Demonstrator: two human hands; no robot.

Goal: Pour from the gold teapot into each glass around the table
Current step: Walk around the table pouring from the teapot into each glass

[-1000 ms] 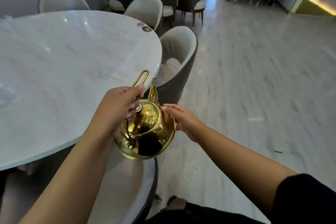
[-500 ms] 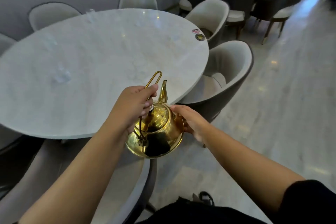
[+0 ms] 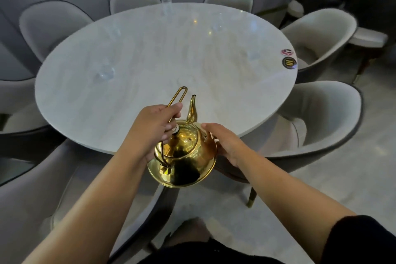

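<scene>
Shifted: table (image 3: 150,66) now centred. Left hand (image 3: 154,130) fingers curled round teapot (image 3: 184,156) handle; right hand (image 3: 225,143) flat against body. Spout points far; nearest glass (image 3: 105,70) far-left.

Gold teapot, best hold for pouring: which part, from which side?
Take the gold teapot by its tall wire loop handle, from above and behind, opposite the spout, which points away towards the table. The left hand already has that grip; the right hand steadies the round belly from the right side, useful since the pot swings under the loop.
</scene>
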